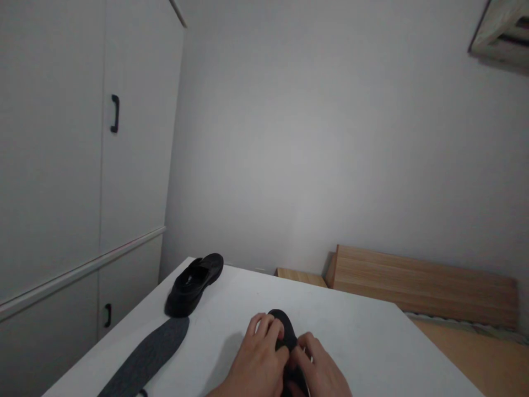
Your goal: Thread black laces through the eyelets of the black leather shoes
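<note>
My left hand and my right hand are both closed round a black shoe at the near edge of the white table. Only the shoe's rounded toe shows beyond my fingers. A second black shoe lies apart at the table's far left corner, its opening turned toward me. A dark grey insole lies flat on the table to the left of my left hand, just in front of that second shoe.
A white wardrobe with black handles stands close on the left. A plain wall is behind the table. A light wooden bed frame sits low at the right, past the table's far edge.
</note>
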The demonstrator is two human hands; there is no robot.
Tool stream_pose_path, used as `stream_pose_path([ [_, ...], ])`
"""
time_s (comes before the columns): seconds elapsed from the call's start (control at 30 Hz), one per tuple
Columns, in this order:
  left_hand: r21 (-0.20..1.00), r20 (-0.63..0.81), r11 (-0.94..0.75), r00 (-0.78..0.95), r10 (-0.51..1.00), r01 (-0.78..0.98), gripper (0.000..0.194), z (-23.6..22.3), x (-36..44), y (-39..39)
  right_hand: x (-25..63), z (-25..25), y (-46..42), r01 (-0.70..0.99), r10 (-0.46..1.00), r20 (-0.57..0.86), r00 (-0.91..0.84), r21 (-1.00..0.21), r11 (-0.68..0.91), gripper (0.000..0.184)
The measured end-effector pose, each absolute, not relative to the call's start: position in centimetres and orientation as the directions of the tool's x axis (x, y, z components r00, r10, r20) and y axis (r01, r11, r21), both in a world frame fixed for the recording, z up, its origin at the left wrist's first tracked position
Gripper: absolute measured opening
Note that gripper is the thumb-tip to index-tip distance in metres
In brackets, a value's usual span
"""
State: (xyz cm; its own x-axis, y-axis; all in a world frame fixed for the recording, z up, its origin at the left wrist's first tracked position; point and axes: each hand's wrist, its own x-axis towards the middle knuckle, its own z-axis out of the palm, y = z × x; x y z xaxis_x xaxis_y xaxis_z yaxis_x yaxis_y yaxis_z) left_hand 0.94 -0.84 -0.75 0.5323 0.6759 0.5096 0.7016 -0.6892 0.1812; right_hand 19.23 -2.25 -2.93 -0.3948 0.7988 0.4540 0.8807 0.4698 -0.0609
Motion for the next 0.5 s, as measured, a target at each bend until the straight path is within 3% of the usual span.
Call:
stream_pose_path([
  [0.13, 0.227, 0.527, -0.695, 0.515, 0.677, 0.682, 0.005, -1.2, 0.8, -0.9, 19.0, -2.8, -2.6, 0.879, 0.758, 0.496, -0.423, 0.024, 0.476, 0.043],
  [0.33, 0.170, 0.419, -0.742, 0.634, 0.650, 0.648, 0.032, 0.0, 0.5, -1.6, 18.3, -2.8, -2.7, 0.910, 0.829, 0.428, -0.360, -0.036, 0.414, 0.060],
  [0.43, 0.205, 0.401, -0.761, 0.656, 0.639, 0.616, 0.023, 0.3, 0.4, -1.7, 18.2, -2.9, -2.8, 0.904, 0.814, 0.454, -0.363, -0.040, 0.426, 0.063],
  [0.5, 0.287, 0.428, -0.751, 0.621, 0.656, 0.595, 0.015, -0.2, 0.4, -1.5, 18.3, -2.9, -2.9, 0.881, 0.782, 0.488, -0.388, -0.054, 0.470, 0.054],
])
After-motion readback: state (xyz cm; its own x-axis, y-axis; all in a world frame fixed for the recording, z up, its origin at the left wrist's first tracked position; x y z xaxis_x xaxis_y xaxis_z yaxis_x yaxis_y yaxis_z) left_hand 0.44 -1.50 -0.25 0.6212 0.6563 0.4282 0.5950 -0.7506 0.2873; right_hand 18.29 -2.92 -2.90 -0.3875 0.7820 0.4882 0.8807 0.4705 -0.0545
